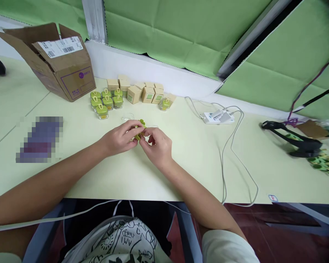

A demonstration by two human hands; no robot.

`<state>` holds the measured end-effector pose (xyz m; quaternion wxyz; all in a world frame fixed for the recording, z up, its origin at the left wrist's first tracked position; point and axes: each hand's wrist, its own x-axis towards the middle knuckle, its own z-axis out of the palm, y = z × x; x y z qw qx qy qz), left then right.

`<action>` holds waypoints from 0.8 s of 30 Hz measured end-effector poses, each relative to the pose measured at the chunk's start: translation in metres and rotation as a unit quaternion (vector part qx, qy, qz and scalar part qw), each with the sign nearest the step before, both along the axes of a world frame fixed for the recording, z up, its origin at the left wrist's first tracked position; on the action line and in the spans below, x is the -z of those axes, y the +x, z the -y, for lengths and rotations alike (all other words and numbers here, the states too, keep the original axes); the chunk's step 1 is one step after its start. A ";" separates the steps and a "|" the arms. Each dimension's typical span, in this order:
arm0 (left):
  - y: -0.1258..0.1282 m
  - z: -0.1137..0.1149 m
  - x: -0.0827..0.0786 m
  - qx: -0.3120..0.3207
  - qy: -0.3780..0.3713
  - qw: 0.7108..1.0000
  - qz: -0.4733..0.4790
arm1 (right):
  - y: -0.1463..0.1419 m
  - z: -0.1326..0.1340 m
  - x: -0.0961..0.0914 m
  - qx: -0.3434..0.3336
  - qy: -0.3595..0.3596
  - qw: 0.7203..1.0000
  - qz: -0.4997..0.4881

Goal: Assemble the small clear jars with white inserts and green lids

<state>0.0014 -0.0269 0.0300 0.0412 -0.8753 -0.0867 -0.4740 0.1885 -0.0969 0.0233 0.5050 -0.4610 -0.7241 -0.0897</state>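
A person's left hand (123,137) and right hand (159,147), fingertips pinched around a green piece (138,137) in front of the small boxes (148,95), green-lidded jars (107,100) beside the small boxes at left, big carton (76,81) farther left, power strip (218,117) to their right.

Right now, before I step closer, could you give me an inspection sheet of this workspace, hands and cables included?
Surface: pale table, seam at left.
Job's things: small green piece at both hands' fingertips; green-lidded clear containers clustered behind; small cardboard boxes alongside.
Clutter: open shipping carton, pixelated item at left; black curved object at right.
Hands: left hand holds the green piece; right hand meets it, exact grip unclear.
Cables: white cables run from the power strip past the table's front edge.
Surroundings: green coverings behind; dark red floor.
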 end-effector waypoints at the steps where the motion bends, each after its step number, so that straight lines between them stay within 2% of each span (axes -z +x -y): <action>1: 0.000 0.000 0.000 0.003 -0.001 1.000 0.001 | 0.000 0.000 0.000 -0.002 0.000 1.000 0.003; 10: 0.001 0.002 0.002 0.016 -0.012 1.000 0.004 | 0.005 -0.006 -0.001 -0.068 0.047 0.997 0.015; 15: 0.001 0.000 0.003 0.017 -0.026 0.999 0.006 | 0.012 -0.011 -0.001 -0.086 -0.021 0.996 0.035; 19: -0.001 -0.004 0.005 0.020 -0.056 0.998 0.017 | 0.016 -0.010 -0.008 -0.095 -0.040 0.993 0.051; 21: -0.001 -0.005 0.006 0.020 -0.076 0.997 0.023 | 0.017 -0.009 -0.011 -0.084 -0.053 0.995 0.031; 24: -0.002 -0.004 0.005 0.015 -0.102 0.994 0.028 | 0.017 -0.009 -0.012 -0.084 -0.082 0.992 -0.055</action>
